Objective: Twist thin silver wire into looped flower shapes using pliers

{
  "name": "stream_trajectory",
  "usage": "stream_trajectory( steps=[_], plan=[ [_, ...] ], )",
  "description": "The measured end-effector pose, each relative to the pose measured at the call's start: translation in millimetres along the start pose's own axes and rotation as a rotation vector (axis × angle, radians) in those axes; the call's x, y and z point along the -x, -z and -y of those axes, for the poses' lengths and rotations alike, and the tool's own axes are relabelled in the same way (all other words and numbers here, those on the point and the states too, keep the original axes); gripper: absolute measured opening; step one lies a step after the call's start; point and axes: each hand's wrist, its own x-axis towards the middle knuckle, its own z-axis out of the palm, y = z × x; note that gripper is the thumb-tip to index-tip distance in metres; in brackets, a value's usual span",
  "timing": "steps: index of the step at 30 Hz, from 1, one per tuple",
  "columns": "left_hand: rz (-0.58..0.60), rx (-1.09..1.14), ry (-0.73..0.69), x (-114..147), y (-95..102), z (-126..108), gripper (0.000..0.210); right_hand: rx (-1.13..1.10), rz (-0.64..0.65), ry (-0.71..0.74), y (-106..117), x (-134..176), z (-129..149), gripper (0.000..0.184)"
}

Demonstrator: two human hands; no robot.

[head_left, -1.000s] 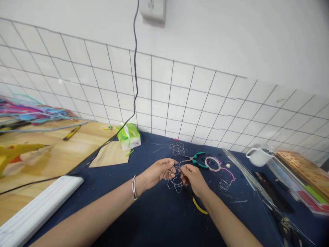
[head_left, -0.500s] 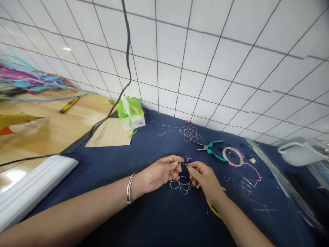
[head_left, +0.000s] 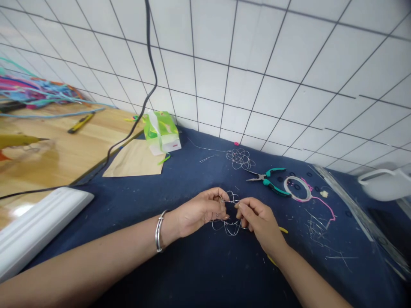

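Observation:
Between my hands, just above the dark blue mat (head_left: pixel 154 273), is a ring of thin silver wire bent into petal-like loops (head_left: pixel 231 229). My left hand (head_left: pixel 205 210), with a silver bangle (head_left: pixel 159 231) at the wrist, has its fingers closed on the left side of the wire ring. My right hand (head_left: pixel 258 220) pinches the ring's right side between thumb and forefinger. Under the right forearm lies a yellow-handled tool (head_left: pixel 282 230), mostly hidden. A similar looped wire piece (head_left: pixel 240 158) rests farther back, near teal-handled long-nose pliers (head_left: pixel 268 177).
Right of the pliers are a white ring-shaped spool (head_left: pixel 297 189), pink cord (head_left: pixel 326 205) and wire scraps (head_left: pixel 316 231). A white jug (head_left: pixel 385 184) stands far right. Leftward are a tissue pack (head_left: pixel 162 132), brown paper (head_left: pixel 133 160), a black cable (head_left: pixel 150 55), a white case (head_left: pixel 41 226) and a cutter (head_left: pixel 81 122).
The view has shifted slightly. My left fingers have curled further round the wire ring, and my right hand has turned a little while still pinching it.

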Motion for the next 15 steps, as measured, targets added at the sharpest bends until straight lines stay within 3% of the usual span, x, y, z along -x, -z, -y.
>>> stream_trajectory(
  steps=[9, 12, 15],
  plan=[
    [-0.009, -0.242, -0.007, 2.2, 0.5, -9.2, 0.031, -0.119, -0.127, 0.002, 0.0, 0.8, -2.9, 0.019],
    [-0.059, -0.233, -0.057, 1.5, 1.3, -7.7, 0.036, -0.167, -0.162, -0.005, 0.8, -1.4, -7.4, 0.017],
    [-0.093, -0.278, -0.135, 1.1, 0.2, -9.1, 0.027, -0.215, -0.189, -0.018, 1.9, -3.7, -10.7, 0.018]
  ],
)
